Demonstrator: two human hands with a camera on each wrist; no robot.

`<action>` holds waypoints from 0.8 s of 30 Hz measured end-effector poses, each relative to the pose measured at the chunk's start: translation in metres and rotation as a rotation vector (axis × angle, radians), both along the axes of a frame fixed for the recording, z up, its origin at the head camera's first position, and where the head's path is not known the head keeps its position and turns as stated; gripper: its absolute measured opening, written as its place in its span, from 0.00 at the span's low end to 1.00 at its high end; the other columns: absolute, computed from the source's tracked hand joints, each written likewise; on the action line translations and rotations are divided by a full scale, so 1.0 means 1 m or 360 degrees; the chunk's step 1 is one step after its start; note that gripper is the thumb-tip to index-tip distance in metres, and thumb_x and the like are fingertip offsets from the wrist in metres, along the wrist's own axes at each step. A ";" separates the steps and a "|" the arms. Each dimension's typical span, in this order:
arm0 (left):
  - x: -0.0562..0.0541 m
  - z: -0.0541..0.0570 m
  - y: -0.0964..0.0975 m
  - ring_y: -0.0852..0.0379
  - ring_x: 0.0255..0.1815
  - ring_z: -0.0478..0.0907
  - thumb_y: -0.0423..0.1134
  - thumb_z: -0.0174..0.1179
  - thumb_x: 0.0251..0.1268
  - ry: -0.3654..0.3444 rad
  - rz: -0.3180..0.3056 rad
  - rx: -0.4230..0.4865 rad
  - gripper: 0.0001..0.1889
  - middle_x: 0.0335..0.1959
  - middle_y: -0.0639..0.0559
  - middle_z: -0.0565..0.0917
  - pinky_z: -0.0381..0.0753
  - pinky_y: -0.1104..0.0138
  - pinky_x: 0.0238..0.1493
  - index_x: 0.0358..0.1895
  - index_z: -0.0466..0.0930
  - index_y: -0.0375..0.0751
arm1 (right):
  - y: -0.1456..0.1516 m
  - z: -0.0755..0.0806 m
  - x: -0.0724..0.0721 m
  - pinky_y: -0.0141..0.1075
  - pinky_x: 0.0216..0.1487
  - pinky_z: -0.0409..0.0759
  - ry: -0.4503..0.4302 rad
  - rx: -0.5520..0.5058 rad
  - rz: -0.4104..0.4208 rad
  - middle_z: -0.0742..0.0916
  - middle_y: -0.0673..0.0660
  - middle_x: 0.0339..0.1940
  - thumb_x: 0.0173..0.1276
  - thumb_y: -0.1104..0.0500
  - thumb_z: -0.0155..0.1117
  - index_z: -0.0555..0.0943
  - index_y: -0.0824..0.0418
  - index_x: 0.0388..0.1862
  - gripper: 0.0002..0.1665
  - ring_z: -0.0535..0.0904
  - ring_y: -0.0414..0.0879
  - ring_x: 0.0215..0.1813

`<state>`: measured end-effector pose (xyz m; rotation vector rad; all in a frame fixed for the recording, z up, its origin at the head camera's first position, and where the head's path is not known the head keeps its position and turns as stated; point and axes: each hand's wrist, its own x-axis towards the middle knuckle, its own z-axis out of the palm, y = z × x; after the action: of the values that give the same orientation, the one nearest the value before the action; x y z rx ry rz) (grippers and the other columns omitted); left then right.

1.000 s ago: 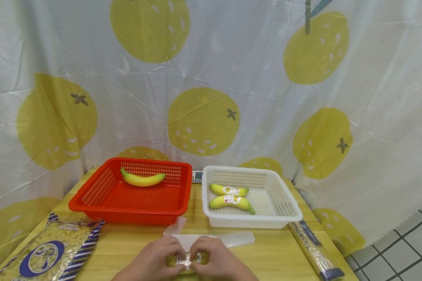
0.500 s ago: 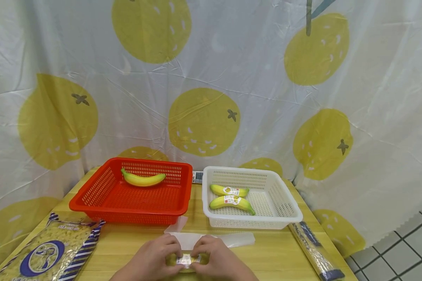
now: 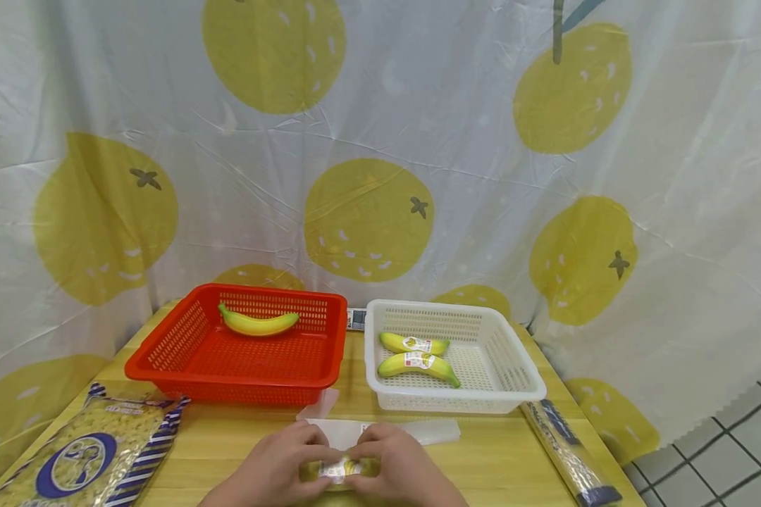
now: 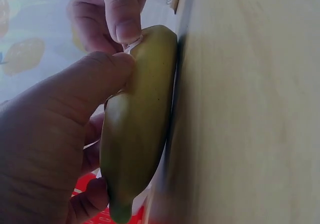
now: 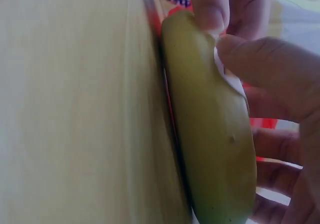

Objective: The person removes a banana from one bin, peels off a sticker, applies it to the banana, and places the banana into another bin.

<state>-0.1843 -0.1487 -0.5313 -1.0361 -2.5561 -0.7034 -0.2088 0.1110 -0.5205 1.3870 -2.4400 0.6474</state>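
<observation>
Near the table's front edge, a yellow banana (image 4: 142,114) lies crosswise between the two hands. My left hand (image 3: 292,461) grips its left part and my right hand (image 3: 393,461) its right part, fingers curled on the far side and thumbs on the near side. Around the banana's middle shows a white printed label (image 3: 340,470), with the thumb tips and fingertips of both hands meeting at it. In the right wrist view, the right thumb (image 5: 270,64) presses at the label's edge. The banana's underside lies right along the tabletop.
Behind stand a red basket (image 3: 237,391) with one banana (image 3: 258,324) and a white basket (image 3: 444,403) with two labelled bananas (image 3: 418,361). White paper strips (image 3: 434,431) lie before them. A pasta bag (image 3: 82,451) is at left, a spaghetti pack (image 3: 564,451) at right.
The fingertips have shifted slightly over the label, and the index fingers now lie flatter across its far edge. Both hands stay in the same place; the baskets and packs have not moved.
</observation>
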 end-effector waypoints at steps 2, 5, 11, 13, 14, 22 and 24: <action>0.001 0.001 0.000 0.74 0.37 0.68 0.58 0.70 0.64 0.0003 -0.0006 0.0001 0.11 0.39 0.73 0.77 0.72 0.76 0.34 0.48 0.89 0.68 | -0.001 -0.002 0.000 0.17 0.46 0.69 -0.0014 0.0003 0.0021 0.84 0.38 0.39 0.67 0.39 0.72 0.90 0.43 0.53 0.19 0.73 0.28 0.41; 0.003 0.001 0.001 0.74 0.36 0.68 0.59 0.70 0.64 0.0017 0.0003 0.0019 0.10 0.38 0.73 0.76 0.71 0.76 0.33 0.43 0.89 0.65 | -0.001 -0.003 0.000 0.17 0.46 0.69 -0.0069 0.0018 0.0021 0.84 0.37 0.39 0.68 0.39 0.72 0.89 0.42 0.55 0.20 0.72 0.27 0.41; 0.002 -0.002 0.000 0.74 0.33 0.69 0.66 0.71 0.58 0.0094 0.0118 0.0072 0.13 0.36 0.74 0.76 0.70 0.76 0.31 0.32 0.82 0.67 | 0.004 0.000 0.001 0.21 0.49 0.75 -0.0146 0.0082 -0.0017 0.86 0.37 0.41 0.66 0.45 0.75 0.91 0.46 0.49 0.15 0.76 0.28 0.45; 0.001 -0.003 -0.002 0.74 0.31 0.68 0.66 0.69 0.58 0.0097 0.0193 0.0103 0.14 0.34 0.75 0.75 0.69 0.76 0.29 0.29 0.79 0.67 | 0.007 0.001 0.002 0.23 0.50 0.76 -0.0147 0.0122 -0.0003 0.87 0.38 0.43 0.66 0.46 0.75 0.91 0.47 0.48 0.14 0.78 0.29 0.46; 0.001 -0.005 -0.003 0.74 0.31 0.68 0.66 0.68 0.59 0.0091 0.0235 0.0113 0.14 0.33 0.75 0.74 0.69 0.75 0.30 0.29 0.78 0.68 | 0.009 0.002 0.003 0.24 0.51 0.77 -0.0160 0.0144 0.0002 0.87 0.38 0.43 0.67 0.47 0.75 0.91 0.48 0.48 0.14 0.78 0.30 0.47; -0.008 -0.009 -0.001 0.75 0.28 0.72 0.47 0.72 0.65 0.0068 0.0373 0.0350 0.07 0.28 0.76 0.75 0.72 0.75 0.28 0.33 0.83 0.66 | 0.037 0.002 0.009 0.26 0.50 0.78 -0.0304 0.0152 0.0139 0.89 0.44 0.46 0.70 0.54 0.72 0.90 0.55 0.52 0.14 0.79 0.34 0.50; -0.010 -0.004 0.005 0.73 0.31 0.74 0.45 0.73 0.63 0.0121 0.0401 0.0371 0.07 0.30 0.76 0.76 0.74 0.75 0.29 0.35 0.84 0.65 | 0.048 -0.002 0.010 0.26 0.50 0.77 -0.0187 0.0082 0.0233 0.90 0.47 0.45 0.69 0.58 0.72 0.90 0.57 0.51 0.13 0.81 0.37 0.49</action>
<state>-0.1940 -0.1436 -0.5356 -0.6410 -2.4107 -0.8478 -0.1990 0.1589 -0.5226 1.6029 -2.4775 0.7230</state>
